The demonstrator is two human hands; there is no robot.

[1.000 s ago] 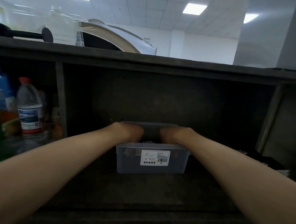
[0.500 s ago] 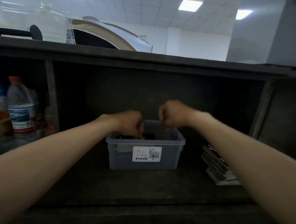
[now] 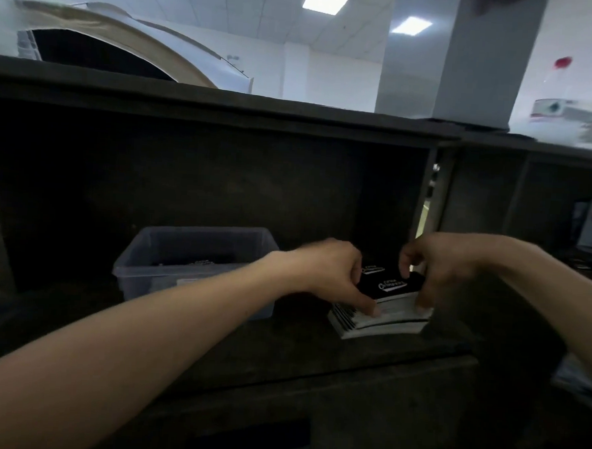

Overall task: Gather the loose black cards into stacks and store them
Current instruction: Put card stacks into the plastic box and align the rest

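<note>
Both hands have left the clear bin (image 3: pixel 168 272) and shifted rightward to the stack of black cards (image 3: pixel 385 318), which sits on the dark shelf (image 3: pixel 281 354) between them. The left hand (image 3: pixel 329 274) grips the stack's left edge with curled fingers, and the right hand (image 3: pixel 440 266) pinches its right edge. The clear bin stands just left of the left hand.

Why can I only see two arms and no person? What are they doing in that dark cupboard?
The camera sits on the person's head, so you see what they see: their own arms reaching forward. There is no robot here, and only this one view. The left hand and the right hand grip a stack of black cards from both sides. The stack sits on a dark shelf. To its left stands a clear plastic box with some dark things inside, too blurry to name.
</note>
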